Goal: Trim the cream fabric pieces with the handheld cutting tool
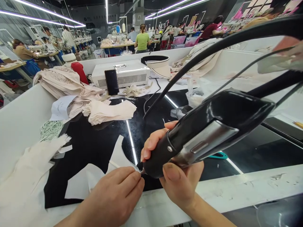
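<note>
My right hand (181,186) is wrapped around a thick black corded hand tool (203,126) with a silver lever on its side. The tool slants down to the left, and its narrow metal tip sits by the fingertips of my left hand (115,192). Those fingers are pinched on the edge of a curved white fabric piece (118,154), right at the tip. What exactly the tip touches is hidden by my fingers. Another white cut piece (80,181) lies left of it on the glossy black tabletop (90,142).
A stack of cream fabric pieces (111,112) lies beyond my hands, near a phone (111,82) leaning on a white vented box (127,74). Cream fabric (26,176) and green cords (50,130) are at left. The tool's black cable (189,64) arcs overhead. Teal-handled item (221,155) sits right.
</note>
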The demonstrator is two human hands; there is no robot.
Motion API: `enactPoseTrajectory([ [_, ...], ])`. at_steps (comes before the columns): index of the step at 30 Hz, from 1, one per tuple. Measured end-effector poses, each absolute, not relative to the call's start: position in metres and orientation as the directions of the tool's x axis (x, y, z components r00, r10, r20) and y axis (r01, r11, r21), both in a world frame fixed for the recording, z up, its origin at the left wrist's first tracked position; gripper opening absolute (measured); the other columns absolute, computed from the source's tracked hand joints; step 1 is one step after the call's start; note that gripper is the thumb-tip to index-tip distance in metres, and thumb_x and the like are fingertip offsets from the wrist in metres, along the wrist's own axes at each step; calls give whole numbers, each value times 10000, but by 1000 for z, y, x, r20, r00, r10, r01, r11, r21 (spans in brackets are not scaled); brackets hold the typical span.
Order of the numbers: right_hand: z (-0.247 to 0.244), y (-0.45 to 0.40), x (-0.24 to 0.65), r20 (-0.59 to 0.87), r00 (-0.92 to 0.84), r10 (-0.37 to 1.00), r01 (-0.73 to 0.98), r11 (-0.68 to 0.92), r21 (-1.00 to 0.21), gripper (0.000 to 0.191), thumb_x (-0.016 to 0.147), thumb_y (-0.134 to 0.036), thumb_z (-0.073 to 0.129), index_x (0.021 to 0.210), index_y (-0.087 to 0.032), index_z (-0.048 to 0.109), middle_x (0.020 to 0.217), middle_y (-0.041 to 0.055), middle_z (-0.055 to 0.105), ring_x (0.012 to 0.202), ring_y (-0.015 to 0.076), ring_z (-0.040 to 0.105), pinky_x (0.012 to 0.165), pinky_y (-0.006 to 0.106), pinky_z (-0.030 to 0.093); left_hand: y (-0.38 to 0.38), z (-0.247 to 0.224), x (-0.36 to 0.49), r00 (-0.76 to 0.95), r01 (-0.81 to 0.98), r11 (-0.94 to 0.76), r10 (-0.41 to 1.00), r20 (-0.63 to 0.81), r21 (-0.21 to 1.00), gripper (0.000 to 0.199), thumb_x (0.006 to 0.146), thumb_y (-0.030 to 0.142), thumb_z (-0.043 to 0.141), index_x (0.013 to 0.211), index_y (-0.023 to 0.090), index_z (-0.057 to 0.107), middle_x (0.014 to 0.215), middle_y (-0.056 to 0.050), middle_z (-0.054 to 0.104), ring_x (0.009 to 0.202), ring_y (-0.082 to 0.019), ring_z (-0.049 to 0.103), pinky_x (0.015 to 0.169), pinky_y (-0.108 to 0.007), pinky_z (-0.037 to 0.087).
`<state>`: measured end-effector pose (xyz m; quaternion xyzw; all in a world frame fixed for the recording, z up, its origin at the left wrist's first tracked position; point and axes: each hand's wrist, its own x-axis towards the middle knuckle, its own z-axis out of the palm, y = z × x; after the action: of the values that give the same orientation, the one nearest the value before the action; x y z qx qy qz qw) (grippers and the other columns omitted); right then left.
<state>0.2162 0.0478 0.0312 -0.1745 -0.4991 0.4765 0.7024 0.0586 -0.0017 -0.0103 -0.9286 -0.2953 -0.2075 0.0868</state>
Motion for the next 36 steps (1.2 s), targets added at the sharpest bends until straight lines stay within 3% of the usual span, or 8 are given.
enactPoseTrajectory([
  [7,34,46,217,524,41,851,-486,476,-733,398,854,-456,828,1016,-291,504,791,-26,624,592,145,578,457,262,525,5,-17,50,752,581,-813,521,404,-33,313,1044,3,370,1144,51,663,1040,-85,735,1006,-208,718,965,-324,619],
  [17,38,45,218,536,32,844,-436,494,-752,340,847,-462,830,955,-277,565,771,-22,607,563,134,546,452,254,492,1,-25,40,728,609,-790,594,342,75,302,1038,49,472,1312,50,598,1204,-120,695,1110,-256,673,1000,-412,617],
  [24,36,44,223,471,7,882,-468,419,-778,505,796,-459,878,1168,-312,569,802,-23,649,581,150,568,494,290,503,-3,-24,39,740,618,-783,611,283,74,364,1003,43,503,1363,25,557,1230,-137,669,1134,-266,649,1040,-409,591],
  [30,34,41,227,461,-17,887,-457,403,-793,476,829,-458,846,1189,-314,570,830,-22,650,624,161,596,537,316,534,-8,-26,39,697,650,-752,646,311,106,376,993,58,519,1363,93,574,1281,-157,628,1168,-298,624,1016,-487,590],
  [36,40,44,223,466,24,884,-483,418,-770,424,798,-427,871,1126,-313,628,799,-13,641,593,165,600,500,308,528,-12,-24,43,652,666,-728,674,347,163,368,996,43,512,1345,128,591,1252,-155,615,1158,-283,624,1012,-483,587],
])
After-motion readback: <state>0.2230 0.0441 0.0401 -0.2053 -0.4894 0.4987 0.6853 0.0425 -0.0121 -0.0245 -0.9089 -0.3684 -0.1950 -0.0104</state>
